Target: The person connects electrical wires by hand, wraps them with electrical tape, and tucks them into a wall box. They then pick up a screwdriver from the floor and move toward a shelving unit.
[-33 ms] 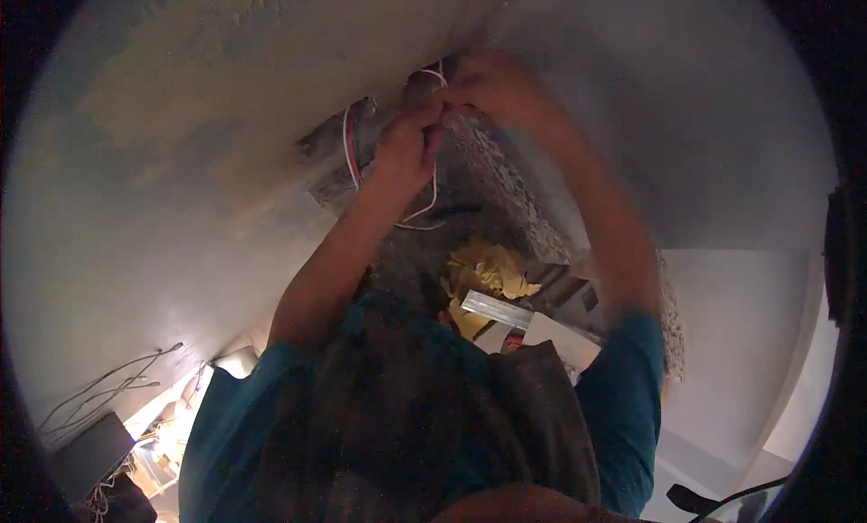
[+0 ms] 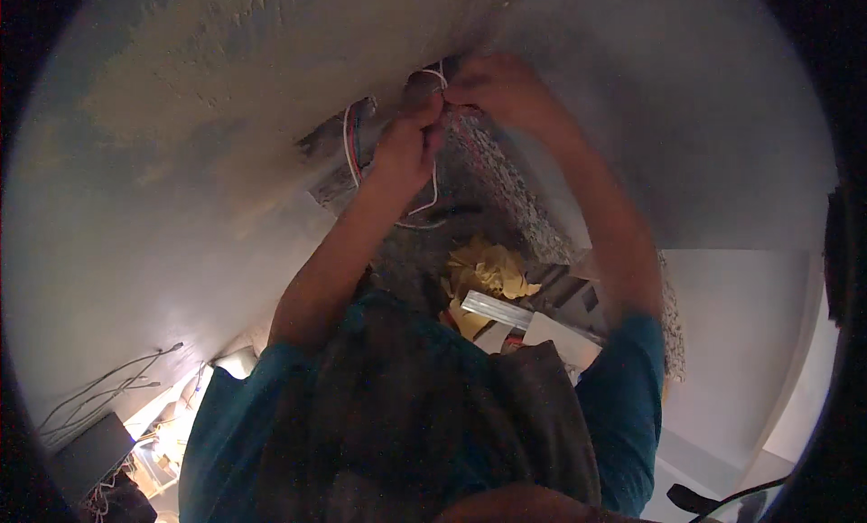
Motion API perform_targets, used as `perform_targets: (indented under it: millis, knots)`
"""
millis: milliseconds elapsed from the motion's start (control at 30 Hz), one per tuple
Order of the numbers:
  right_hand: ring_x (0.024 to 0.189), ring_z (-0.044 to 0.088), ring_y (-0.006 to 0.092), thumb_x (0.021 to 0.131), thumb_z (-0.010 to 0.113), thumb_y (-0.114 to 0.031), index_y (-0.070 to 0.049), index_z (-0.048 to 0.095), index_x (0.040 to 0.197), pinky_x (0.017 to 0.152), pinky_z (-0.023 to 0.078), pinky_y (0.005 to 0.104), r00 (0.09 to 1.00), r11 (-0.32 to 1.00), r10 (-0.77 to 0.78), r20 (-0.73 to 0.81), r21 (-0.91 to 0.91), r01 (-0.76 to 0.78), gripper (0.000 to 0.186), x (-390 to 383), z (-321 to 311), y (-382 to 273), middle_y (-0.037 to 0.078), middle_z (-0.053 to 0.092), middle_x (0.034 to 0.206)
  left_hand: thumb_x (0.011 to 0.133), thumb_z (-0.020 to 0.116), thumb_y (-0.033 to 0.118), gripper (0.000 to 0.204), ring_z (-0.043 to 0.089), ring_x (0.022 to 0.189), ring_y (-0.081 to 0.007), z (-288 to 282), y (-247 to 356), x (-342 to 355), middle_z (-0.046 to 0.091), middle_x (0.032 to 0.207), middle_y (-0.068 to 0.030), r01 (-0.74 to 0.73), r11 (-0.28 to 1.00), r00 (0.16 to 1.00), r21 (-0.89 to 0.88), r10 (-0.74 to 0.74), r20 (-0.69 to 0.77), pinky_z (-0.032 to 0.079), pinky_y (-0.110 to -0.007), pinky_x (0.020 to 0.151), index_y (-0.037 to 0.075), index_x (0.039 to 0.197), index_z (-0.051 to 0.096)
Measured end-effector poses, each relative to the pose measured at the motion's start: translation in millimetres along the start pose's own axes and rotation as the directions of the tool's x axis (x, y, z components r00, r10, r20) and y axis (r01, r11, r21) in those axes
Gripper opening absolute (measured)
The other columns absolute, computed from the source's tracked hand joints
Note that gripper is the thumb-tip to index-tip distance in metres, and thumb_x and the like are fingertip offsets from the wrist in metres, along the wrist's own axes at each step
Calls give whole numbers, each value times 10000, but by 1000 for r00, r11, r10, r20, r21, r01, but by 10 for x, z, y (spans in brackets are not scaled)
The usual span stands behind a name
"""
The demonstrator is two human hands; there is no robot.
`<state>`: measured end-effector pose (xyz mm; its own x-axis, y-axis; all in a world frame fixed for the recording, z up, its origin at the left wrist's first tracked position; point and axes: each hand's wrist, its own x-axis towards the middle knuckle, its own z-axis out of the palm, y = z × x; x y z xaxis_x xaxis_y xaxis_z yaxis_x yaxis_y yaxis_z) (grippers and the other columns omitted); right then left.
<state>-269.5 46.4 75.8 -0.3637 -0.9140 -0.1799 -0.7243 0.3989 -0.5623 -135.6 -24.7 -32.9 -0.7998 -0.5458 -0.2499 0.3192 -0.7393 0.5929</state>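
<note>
We see both arms raised toward a rough plastered wall (image 2: pixel 181 116), where a recessed wall box (image 2: pixel 339 157) sits open with wires spilling from it. The left hand (image 2: pixel 404 148) is closed around a loop of white wire (image 2: pixel 432 193) that hangs from the box and curves below the wrist; its fingers (image 2: pixel 424 126) are curled together on the strand. The right hand (image 2: pixel 497 89) is just beside it, higher up, with its fingers pinched together on the upper end of the same white wire near the top of the opening; the two hands almost touch. Thin red and blue wires (image 2: pixel 357 135) show inside the box to the left of the left hand. Below the hands a speckled stone counter (image 2: pixel 515 198) runs down to the right, with crumpled yellow paper (image 2: pixel 483 270) lying beside it and a pale box (image 2: pixel 551 329) close by. At lower left, grey cables (image 2: pixel 108 387) trail toward a dark device (image 2: pixel 86 455).
</note>
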Motion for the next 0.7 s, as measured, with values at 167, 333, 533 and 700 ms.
perform_targets:
  millis: [167, 333, 533, 700]
  knots:
    - [800, 637, 123, 824, 708, -216, -18, 706, 915, 785, 492, 285, 999, 981, -28, -39, 189, 35, 218, -24, 99, 222, 50, 693, 829, 900, 632, 175, 85, 408, 584, -63, -87, 44, 46, 517, 726, 35, 38, 999, 998, 23, -39, 42, 310, -201, 503, 120, 840, 608]
    - [836, 626, 117, 836, 702, -160, -26, 705, 938, 808, 485, 280, 999, 947, -32, -40, 319, 43, 168, 8, 175, 321, 14, 689, 871, 930, 605, 167, 87, 440, 573, -83, -63, 117, -16, 536, 737, 15, 143, 989, 989, -49, -144, -17, 351, -208, 491, 87, 900, 621]
    - [880, 615, 118, 855, 708, -189, -39, 695, 991, 815, 480, 288, 992, 916, -51, 119, 400, -1, 203, 60, 194, 423, 6, 681, 908, 973, 546, 198, 150, 531, 627, -108, -32, 15, -92, 588, 820, -36, 189, 942, 981, -277, -192, 16, 463, -206, 528, 61, 1022, 582]
    - [890, 618, 120, 867, 692, -187, -33, 672, 1062, 830, 489, 299, 988, 830, -37, 152, 556, -55, 249, 86, 278, 500, 6, 682, 932, 976, 553, 228, 175, 558, 630, -99, 12, -6, -101, 595, 800, -31, 174, 921, 984, -349, -152, 89, 483, -188, 521, 73, 1054, 574]
